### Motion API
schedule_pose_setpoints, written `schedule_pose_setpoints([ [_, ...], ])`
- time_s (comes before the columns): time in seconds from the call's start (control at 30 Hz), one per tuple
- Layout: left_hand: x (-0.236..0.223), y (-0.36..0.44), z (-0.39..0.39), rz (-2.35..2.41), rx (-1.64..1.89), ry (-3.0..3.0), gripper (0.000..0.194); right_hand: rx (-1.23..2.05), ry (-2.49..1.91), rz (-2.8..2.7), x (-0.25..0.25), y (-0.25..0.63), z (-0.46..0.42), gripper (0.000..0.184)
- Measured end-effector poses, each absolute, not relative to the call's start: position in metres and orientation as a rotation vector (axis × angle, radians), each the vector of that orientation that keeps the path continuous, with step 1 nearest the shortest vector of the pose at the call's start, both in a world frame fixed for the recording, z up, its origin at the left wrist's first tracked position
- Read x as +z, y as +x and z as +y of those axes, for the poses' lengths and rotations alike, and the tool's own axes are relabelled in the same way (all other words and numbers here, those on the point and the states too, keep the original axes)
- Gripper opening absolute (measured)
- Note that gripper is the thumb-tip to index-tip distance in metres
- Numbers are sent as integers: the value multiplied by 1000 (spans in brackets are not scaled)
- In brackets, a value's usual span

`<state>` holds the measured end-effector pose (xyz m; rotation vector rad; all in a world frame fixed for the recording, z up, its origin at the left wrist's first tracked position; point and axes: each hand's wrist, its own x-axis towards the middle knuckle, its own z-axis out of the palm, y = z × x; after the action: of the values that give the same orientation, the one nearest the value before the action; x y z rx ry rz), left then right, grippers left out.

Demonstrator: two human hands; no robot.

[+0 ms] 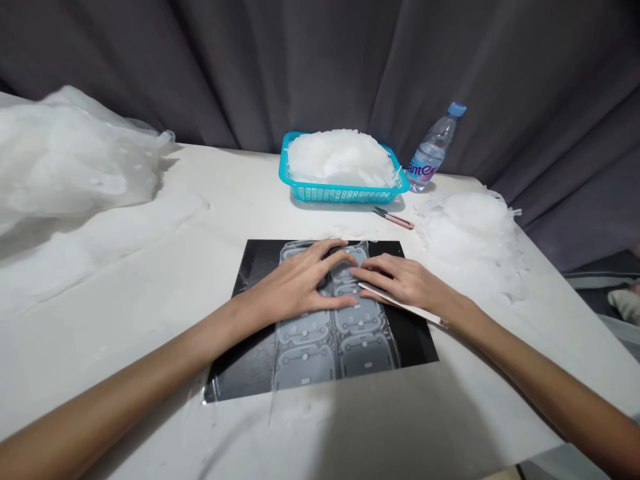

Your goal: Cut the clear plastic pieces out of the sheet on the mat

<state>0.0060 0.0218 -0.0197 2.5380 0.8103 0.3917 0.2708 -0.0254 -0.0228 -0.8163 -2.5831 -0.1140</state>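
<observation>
A translucent sheet (306,363) with several rounded rectangular panels, each with moulded marks, lies on a black mat (420,347) before me. My left hand (305,283) rests on the sheet's upper left part, fingers and thumb spread. My right hand (400,280) is closed around a slim, pale, flat stick-like tool (419,312). The tool's front end points at the sheet's right column, close to my left fingertips; its back end lies under my right wrist. Whether its tip touches the sheet I cannot tell.
Behind the mat stands a blue basket (345,195) heaped with white translucent pieces. A water bottle (430,150) and pink-handled thread snips (394,218) are near it. A loose white pile (475,243) lies right, and a big filled plastic bag (75,160) left. A dark curtain (320,60) hangs behind the table.
</observation>
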Motion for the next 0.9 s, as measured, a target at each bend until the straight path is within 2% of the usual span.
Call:
schedule_pose_setpoints([
  [0.07,-19,7,22,823,371,2497,89,-147,-773,-2595,-25,267,-25,25],
  [0.17,-18,7,22,839,325,2452,112,141,-867,-2457,-20,261,-21,23],
  [0.27,-17,7,22,840,260,2445,116,416,-1066,-2185,-13,258,-9,23],
  [0.5,-21,3,22,828,309,2482,118,427,-1359,-1819,-9,275,28,29],
  [0.6,-21,1,19,839,548,2500,109,518,-1336,-1782,-3,278,22,29],
  [0.73,-7,2,13,1063,813,2234,56,616,-1219,-1849,11,267,-3,25],
  [0.83,4,7,16,1139,644,1850,68,979,-1092,-1933,24,257,-21,22],
  [0.9,5,9,21,1132,494,1724,65,1294,-962,-2044,32,255,-26,31],
])
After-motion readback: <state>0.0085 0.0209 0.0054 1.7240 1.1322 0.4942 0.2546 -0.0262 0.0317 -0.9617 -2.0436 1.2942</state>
